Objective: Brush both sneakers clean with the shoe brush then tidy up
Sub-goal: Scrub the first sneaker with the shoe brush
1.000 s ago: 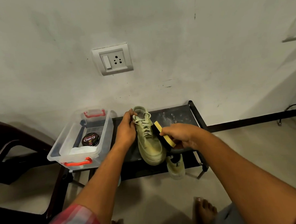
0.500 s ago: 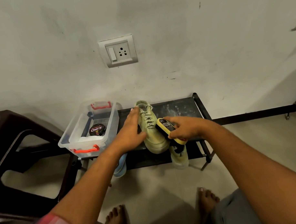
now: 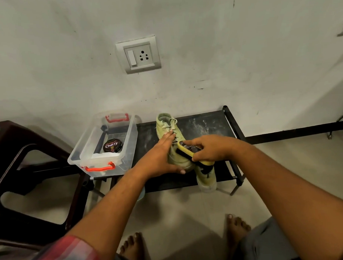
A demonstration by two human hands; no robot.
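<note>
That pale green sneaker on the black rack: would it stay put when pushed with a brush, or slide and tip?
It would probably shift: the left hand lies flat on the sneaker, seemingly steadying it against the brush. Its upper looks like soft fabric, so it likely gives a little. The loose laces would flop.

Slid the left hand [image 3: 160,157] off the collar of the sneaker [image 3: 165,121] and down its side, fingers [image 3: 167,135] laid flat over the laces [image 3: 172,124], thumb at the toe. Rolled the shoe brush [image 3: 187,148] label-up in the right hand [image 3: 212,148] grip, bristles shifted toe-ward beneath that grip.
</note>
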